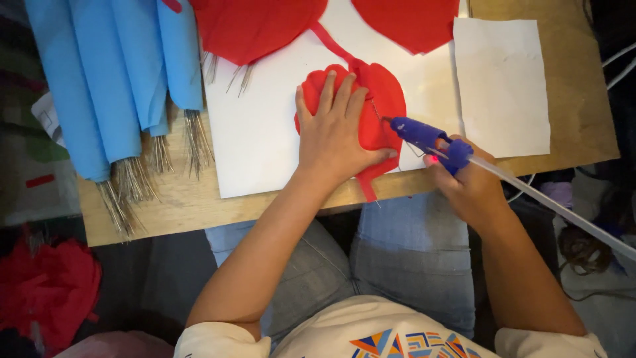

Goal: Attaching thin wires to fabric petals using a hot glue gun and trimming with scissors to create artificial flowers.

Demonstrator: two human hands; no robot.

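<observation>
Red heart-shaped fabric piece (pixel 384 99) lies flat on white sheet near counter's front edge, strip trailing over it. Blue glue gun (pixel 427 138), clear stick behind, nozzle at its right edge.

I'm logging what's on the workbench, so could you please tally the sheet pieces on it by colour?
Red pieces: 3, one under the left hand, two at the top edge
Blue pieces: 3
White sheets: 2
Total: 8

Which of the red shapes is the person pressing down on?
The smallest red shape, lowest on the white sheet. The left hand lies flat on it; the two larger red pieces at the top edge lie untouched.
</observation>
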